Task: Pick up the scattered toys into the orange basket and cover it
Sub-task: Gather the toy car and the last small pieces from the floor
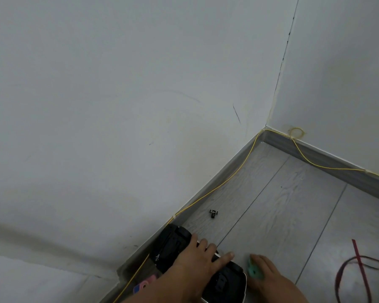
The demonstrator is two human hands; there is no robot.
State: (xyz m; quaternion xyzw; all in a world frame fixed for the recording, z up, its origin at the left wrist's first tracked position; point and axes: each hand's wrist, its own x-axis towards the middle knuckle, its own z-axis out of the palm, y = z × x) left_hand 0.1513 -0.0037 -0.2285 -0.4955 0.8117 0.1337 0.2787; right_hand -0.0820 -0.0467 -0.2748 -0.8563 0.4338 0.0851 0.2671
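Down low, both hands at floor-corner toys.
Left hand fingers wrap a black toy car, half hidden; right hand fingers pinch a teal toy, partly covered.

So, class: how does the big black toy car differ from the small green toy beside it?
The black toy car is far larger than the green toy. The car is dark and lies next to the baseboard; the green toy is bright and sits out on the open floor. The left hand rests across the car, while the right hand closes around the green toy. Both are on the grey floor.
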